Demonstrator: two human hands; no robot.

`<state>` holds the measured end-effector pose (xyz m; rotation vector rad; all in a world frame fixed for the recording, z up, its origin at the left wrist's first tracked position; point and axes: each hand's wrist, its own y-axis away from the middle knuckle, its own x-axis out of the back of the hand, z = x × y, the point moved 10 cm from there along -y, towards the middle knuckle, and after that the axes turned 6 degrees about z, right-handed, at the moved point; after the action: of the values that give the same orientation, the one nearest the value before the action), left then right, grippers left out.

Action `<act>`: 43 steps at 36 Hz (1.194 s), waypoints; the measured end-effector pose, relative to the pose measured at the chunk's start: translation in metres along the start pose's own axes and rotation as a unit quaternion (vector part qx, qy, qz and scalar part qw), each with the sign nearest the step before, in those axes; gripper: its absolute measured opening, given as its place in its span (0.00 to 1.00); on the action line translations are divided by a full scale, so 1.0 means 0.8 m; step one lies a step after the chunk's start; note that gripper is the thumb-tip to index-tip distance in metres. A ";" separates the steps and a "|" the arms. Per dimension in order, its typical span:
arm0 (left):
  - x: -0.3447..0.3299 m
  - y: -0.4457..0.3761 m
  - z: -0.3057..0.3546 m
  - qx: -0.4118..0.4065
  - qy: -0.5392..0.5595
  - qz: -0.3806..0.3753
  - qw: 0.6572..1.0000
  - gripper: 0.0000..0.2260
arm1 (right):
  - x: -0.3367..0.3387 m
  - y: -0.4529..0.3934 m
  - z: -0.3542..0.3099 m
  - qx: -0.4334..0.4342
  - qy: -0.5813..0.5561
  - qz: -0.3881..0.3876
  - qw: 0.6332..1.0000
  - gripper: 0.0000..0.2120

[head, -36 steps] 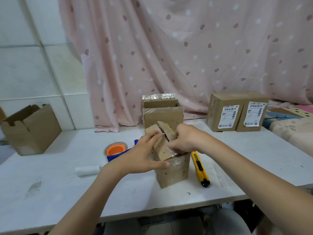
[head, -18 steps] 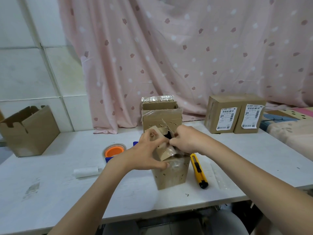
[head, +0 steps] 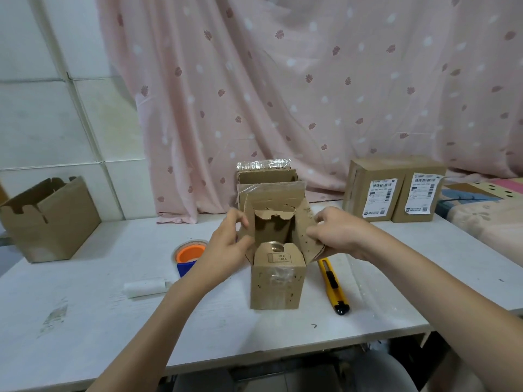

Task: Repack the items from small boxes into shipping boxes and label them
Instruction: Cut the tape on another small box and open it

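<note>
A small brown cardboard box (head: 277, 287) stands upright near the table's front edge, its top flaps spread open. My left hand (head: 223, 250) grips the left flap and my right hand (head: 336, 236) grips the right flap, holding them apart. Inside the opening a shiny round metallic item (head: 274, 245) shows at the top. Behind it stand two more small brown boxes (head: 268, 179), the nearer one with clear tape on its flap. An open empty shipping box (head: 48, 219) sits at the far left of the table. Two sealed boxes with white labels (head: 393, 190) stand at the back right.
A yellow utility knife (head: 331, 284) lies just right of the small box. An orange-cored tape roll on a blue dispenser (head: 188, 254) sits to its left, with a white paper roll (head: 145, 288) nearer the front. A pink curtain hangs behind the white table (head: 113, 321).
The box's top flaps were folded together under both hands; now both hands have pulled them apart, and the inside of the box is exposed.
</note>
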<state>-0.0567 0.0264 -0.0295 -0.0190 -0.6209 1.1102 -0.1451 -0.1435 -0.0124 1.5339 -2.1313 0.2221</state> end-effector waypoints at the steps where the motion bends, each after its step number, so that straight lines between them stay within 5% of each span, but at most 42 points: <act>1: 0.002 0.000 -0.007 0.021 0.036 0.001 0.999 0.09 | 0.001 0.000 0.002 -0.003 -0.011 0.002 1.000 0.09; 7: 0.015 0.004 -0.032 0.096 0.118 0.041 0.987 0.17 | -0.006 -0.001 0.016 -0.036 -0.066 -0.017 0.997 0.09; 12: 0.016 0.003 -0.023 0.053 0.072 0.048 0.995 0.13 | 0.004 -0.004 -0.005 -0.020 0.041 -0.008 0.999 0.11; 17: 0.017 0.000 -0.004 0.012 0.010 0.012 1.000 0.16 | 0.030 -0.025 -0.034 0.004 0.125 0.032 0.992 0.28; 22: 0.015 -0.004 0.017 -0.040 -0.050 -0.066 0.996 0.17 | 0.057 -0.054 -0.056 0.042 0.203 0.123 0.970 0.21; 27: 0.022 -0.018 0.024 -0.087 -0.091 -0.042 0.991 0.19 | 0.051 -0.079 -0.027 -0.050 0.248 0.047 0.966 0.24; 32: 0.058 -0.009 -0.006 0.027 -0.196 0.089 0.976 0.26 | 0.018 -0.072 0.004 -0.138 0.226 -0.084 0.961 0.31; 37: 0.043 0.033 -0.054 0.287 -0.236 -0.068 0.926 0.35 | -0.002 -0.067 0.009 -0.132 0.240 -0.125 0.954 0.25; 40: 0.015 0.041 -0.054 0.292 -0.172 -0.093 0.936 0.27 | -0.008 -0.072 0.010 -0.120 0.261 -0.106 0.952 0.14; 43: 0.001 0.031 -0.051 0.259 -0.132 -0.079 0.954 0.25 | -0.003 -0.073 0.004 -0.091 0.274 -0.054 0.956 0.16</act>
<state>-0.0578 0.0502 -0.0712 0.6308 -0.5410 1.0994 -0.0916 -0.1633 -0.0258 1.2895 -1.5822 0.3561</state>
